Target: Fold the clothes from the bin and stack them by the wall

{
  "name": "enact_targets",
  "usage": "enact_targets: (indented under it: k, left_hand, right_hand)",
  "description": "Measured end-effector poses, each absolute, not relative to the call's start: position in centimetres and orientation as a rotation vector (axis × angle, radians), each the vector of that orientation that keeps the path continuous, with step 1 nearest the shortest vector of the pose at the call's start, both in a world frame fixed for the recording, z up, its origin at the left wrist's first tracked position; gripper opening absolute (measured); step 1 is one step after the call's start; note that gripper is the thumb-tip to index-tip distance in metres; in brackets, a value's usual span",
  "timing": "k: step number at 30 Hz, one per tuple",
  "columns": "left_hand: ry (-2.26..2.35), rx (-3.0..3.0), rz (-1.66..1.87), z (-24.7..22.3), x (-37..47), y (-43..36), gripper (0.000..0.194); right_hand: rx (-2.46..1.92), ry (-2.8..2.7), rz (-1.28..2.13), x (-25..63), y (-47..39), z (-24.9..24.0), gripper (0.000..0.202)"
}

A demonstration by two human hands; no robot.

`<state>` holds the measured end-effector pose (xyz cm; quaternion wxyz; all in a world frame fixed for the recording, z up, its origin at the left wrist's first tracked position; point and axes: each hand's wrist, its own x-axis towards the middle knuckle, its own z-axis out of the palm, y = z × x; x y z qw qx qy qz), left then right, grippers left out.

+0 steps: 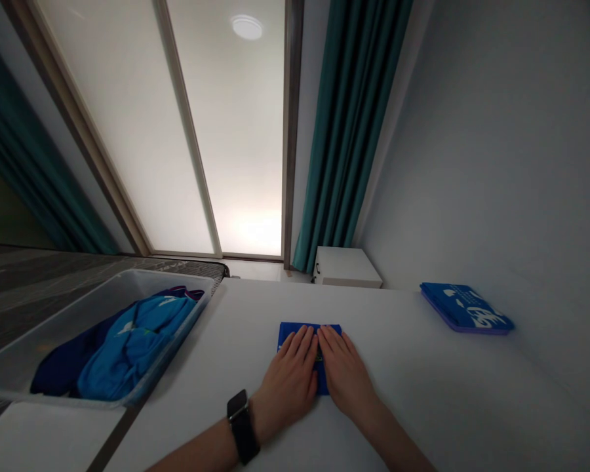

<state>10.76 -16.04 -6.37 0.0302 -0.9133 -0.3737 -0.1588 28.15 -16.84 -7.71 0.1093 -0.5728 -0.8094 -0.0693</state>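
L hand (289, 380) + R hand (345, 380) | flat, fingers close, atop blue cloth (286, 330) | prob. so it's smooth | bin (78, 314) L of cloth

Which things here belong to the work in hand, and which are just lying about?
Work in hand, judging by placement:
folded blue cloth, under left hand and right hand
white table
probably folded blue stack, clothes, plastic bin

Just about:
dark watch
white cabinet
teal curtain

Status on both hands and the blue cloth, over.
Left hand and right hand laid over folded blue cloth. Nothing seen in the way.
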Motion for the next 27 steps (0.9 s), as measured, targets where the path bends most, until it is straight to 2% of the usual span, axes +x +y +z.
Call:
enact_targets:
  k: [6,17,22,25,27]
  left_hand:
    - [-1.298,-2.793,-0.411,-8.9,11.3,-14.7,0.064]
    - [-1.248,-2.771,-0.456,-9.6,9.2,-13.8,0.06]
    - [-1.05,-2.911,-0.369,-7.7,7.3,-11.6,0.058]
    - [-0.952,-2.934,-0.357,-6.3,6.3,-9.3,0.051]
    - [-1.044,-2.862,-0.396,-5.6,5.8,-8.2,0.049]
  right_hand:
    - [-1.772,-2.388,0.026,28.1,-16.3,-8.7,0.054]
    - [-1.848,-2.341,0.15,28.5,-15.7,-7.6,0.051]
    - [-1.715,-2.389,0.105,29.9,-14.6,-6.8,0.045]
    - [-1.785,-2.328,-0.038,29.7,-16.0,-6.6,0.042]
    - [-1.861,-2.287,-0.157,29.2,-17.6,-6.3,0.04]
